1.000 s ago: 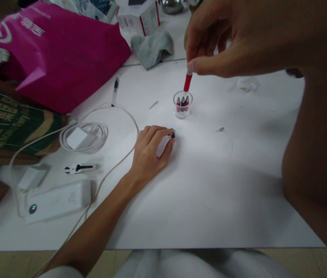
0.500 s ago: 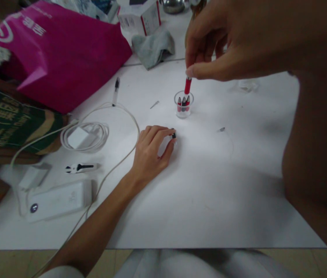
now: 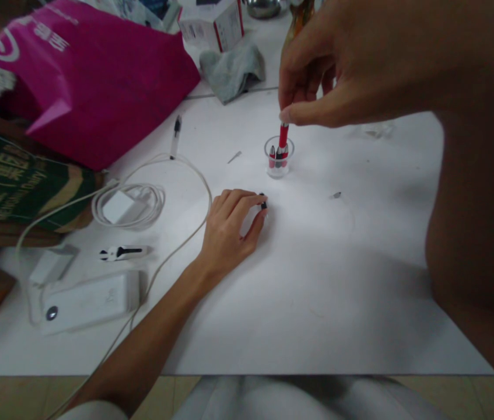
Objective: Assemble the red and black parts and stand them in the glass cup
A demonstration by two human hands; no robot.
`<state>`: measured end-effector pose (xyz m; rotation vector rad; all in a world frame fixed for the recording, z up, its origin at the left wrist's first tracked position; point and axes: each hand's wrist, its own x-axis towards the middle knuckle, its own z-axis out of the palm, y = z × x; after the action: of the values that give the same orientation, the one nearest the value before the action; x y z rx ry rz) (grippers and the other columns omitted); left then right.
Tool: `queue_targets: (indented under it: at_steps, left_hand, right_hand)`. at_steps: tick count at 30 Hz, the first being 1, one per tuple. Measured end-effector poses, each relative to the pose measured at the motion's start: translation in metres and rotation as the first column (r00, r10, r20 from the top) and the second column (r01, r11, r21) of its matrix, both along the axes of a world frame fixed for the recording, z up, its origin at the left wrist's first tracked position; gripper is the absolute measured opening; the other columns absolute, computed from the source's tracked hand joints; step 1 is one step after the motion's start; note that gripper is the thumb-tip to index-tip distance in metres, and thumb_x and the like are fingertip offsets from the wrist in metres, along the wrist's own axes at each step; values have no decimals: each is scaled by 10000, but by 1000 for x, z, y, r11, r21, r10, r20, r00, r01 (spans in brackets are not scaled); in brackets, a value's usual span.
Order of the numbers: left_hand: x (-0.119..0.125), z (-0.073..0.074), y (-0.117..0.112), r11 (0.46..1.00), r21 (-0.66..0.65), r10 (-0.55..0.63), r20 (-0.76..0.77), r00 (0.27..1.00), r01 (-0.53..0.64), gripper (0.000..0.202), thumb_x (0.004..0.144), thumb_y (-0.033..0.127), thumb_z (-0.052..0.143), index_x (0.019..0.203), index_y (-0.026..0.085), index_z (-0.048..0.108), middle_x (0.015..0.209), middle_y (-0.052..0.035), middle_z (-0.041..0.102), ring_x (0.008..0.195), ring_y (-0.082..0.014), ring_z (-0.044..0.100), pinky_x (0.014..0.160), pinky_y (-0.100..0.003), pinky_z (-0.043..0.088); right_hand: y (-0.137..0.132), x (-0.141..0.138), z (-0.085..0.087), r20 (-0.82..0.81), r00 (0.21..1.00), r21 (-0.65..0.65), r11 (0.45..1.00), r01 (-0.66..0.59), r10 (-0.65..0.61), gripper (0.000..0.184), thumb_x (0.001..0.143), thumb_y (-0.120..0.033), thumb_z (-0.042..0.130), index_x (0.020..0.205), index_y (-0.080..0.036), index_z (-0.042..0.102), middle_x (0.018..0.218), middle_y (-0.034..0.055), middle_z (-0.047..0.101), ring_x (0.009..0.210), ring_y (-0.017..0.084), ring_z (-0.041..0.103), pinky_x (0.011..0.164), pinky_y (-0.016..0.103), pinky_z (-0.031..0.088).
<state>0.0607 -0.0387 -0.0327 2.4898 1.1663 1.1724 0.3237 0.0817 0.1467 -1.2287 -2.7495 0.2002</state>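
My right hand pinched a light red tube at its top.
Left fingers gripped a tiny black piece.

Glossy red plastic tube, smooth clear cup; at eleven o'clock, rough grey cloth; at ten o'clock, smooth magenta bag.

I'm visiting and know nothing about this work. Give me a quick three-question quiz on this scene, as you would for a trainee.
1. What colour is the tube pinched by the right hand?
2. True or false: the clear cup stands on the magenta bag.
3. Which hand holds the small black piece?

Key: 1. Red. 2. False. 3. The left hand.
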Motion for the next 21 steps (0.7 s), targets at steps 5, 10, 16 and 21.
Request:
queue_targets:
  at_steps: [5, 10, 16, 21]
  left_hand:
    - [0, 1, 0, 1000, -5, 2, -7, 1000, -2, 184, 1100, 186, 726, 1281, 220, 729, 1176, -87, 806, 1081, -258, 737, 965, -435, 588]
    - [0, 0, 0, 1000, 2, -5, -7, 1000, 5, 186, 1098, 184, 724, 1279, 224, 729, 1175, -87, 806, 1082, -261, 738, 963, -436, 584]
    - [0, 0, 0, 1000, 4, -8, 0, 1000, 8, 191, 1090, 169, 732, 1275, 216, 732, 1170, -91, 804, 1079, -265, 732, 960, -437, 577]
    - [0, 1, -1, 1000, 3, -8, -10, 1000, 8, 183, 1097, 175, 725, 1275, 216, 727, 1174, -92, 805, 1072, -260, 726, 956, -435, 577]
  right_hand:
    - [-2, -3, -1, 5, 997, 82, 994, -72, 72, 281, 976, -315, 651, 1078, -200, 887, 868, 33, 756, 751, 194, 673, 694, 325, 412]
    - [0, -3, -3, -3, 992, 89, 989, -122, 122, 283, 976, -305, 635, 1047, -189, 884, 828, 22, 739, 724, 181, 663, 670, 326, 399]
    - [3, -5, -7, 3, 992, 77, 989, -128, 128, 276, 957, -284, 648, 1041, -204, 898, 858, 26, 763, 776, 188, 683, 707, 331, 417]
    - [7, -5, -12, 11, 990, 72, 987, -143, 143, 271, 960, -337, 663, 1033, -228, 900, 859, 16, 785, 757, 204, 708, 700, 339, 446]
